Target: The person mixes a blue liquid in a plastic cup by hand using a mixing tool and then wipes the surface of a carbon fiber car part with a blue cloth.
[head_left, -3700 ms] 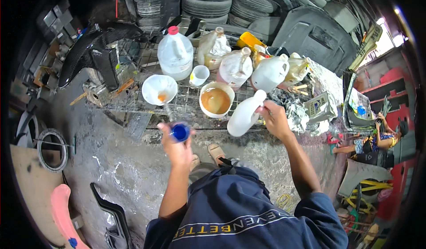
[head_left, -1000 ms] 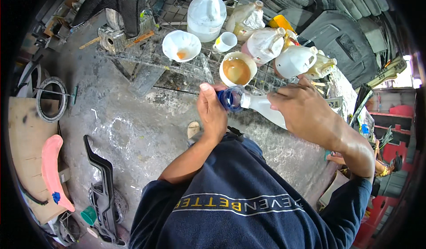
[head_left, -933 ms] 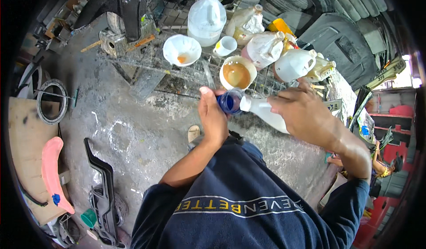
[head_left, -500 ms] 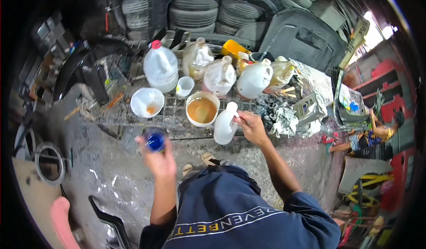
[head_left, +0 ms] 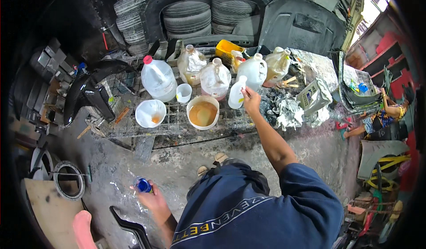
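From the head view, I see my right hand (head_left: pixel 251 99) gripping a white bottle (head_left: pixel 236 92) upright on the wire rack (head_left: pixel 173 120), beside the tan-filled bucket (head_left: pixel 203 112). My left hand (head_left: pixel 151 198), low, holds a blue cap (head_left: pixel 143 185).

We are seeing a row of containers standing along the far side of the wire-mesh table (head_left: pixel 177 120). At the left is standing a clear plastic jug with a red cap (head_left: pixel 158 78). To its right two cloudy jugs (head_left: pixel 214 77) are sitting side by side, then a white jug with a handle (head_left: pixel 254 71) and a yellowish one (head_left: pixel 278 64) at the far right. Behind them a yellow box-shaped container (head_left: pixel 227 50) is lying. Our right hand (head_left: pixel 251 101) is gripping a small white bottle (head_left: pixel 236 93), upright near the white jug. Further right, a grey rectangular can (head_left: pixel 313 96) is leaning among crumpled rags. No screens are showing.
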The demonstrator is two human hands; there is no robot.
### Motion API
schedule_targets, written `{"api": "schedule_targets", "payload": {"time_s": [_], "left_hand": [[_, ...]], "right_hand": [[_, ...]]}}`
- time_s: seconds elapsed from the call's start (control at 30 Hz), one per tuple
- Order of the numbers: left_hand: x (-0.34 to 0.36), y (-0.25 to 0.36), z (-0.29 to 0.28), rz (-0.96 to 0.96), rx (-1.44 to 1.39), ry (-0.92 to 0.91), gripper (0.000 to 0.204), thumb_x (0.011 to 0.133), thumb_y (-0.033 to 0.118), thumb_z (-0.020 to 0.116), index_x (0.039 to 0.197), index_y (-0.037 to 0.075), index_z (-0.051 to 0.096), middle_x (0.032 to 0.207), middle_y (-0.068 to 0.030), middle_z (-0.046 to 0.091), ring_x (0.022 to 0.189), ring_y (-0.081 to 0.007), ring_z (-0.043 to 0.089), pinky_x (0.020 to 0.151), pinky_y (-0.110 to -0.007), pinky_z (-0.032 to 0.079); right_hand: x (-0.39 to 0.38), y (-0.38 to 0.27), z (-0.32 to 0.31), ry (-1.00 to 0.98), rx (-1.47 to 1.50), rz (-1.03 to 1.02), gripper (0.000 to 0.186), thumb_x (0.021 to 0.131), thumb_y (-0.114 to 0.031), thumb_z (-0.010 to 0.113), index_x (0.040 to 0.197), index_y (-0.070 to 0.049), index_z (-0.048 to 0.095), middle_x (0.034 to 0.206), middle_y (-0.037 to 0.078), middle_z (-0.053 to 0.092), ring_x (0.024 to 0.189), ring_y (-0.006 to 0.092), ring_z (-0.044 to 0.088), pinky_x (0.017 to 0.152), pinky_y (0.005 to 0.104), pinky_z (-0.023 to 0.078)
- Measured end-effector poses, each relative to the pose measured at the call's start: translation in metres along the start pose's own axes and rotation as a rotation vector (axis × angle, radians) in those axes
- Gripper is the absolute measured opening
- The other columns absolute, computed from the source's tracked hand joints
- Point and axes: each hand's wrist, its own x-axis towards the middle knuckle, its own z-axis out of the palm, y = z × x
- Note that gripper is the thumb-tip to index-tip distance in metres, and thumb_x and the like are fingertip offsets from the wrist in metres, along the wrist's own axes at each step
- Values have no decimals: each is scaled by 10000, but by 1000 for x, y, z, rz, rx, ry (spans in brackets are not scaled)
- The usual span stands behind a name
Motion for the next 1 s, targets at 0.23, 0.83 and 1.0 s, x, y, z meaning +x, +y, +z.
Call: {"api": "schedule_targets", "payload": {"time_s": [0.23,0.83,1.0], "left_hand": [[-17,-21,6,-21,-15,-121,506,936,583,489,932,81,558,839,-58,576,643,-156,501,418,-237,304],[-47,-45,56,-751,-57,-865,525,986,557,344,871,83,539,824,-124,568,564,-201,535,420,-222,367],[-58,-58,55,-893,82,-999,559,987,564,331,845,64,535,783,-114,583,592,-184,564,466,-255,441]], "right_hand": [[3,13,9,-44,100,-29,234,892,-153,653,1054,15,666,858,185,699,788,234,698,712,341,513],[-203,-162,-42,-970,704,334,428,961,-271,600,1289,3,566,1192,60,641,1086,148,585,971,314,439],[-241,-164,-30,-992,1129,712,395,953,-223,609,1276,2,576,1125,67,652,1028,149,596,956,329,451]]}}
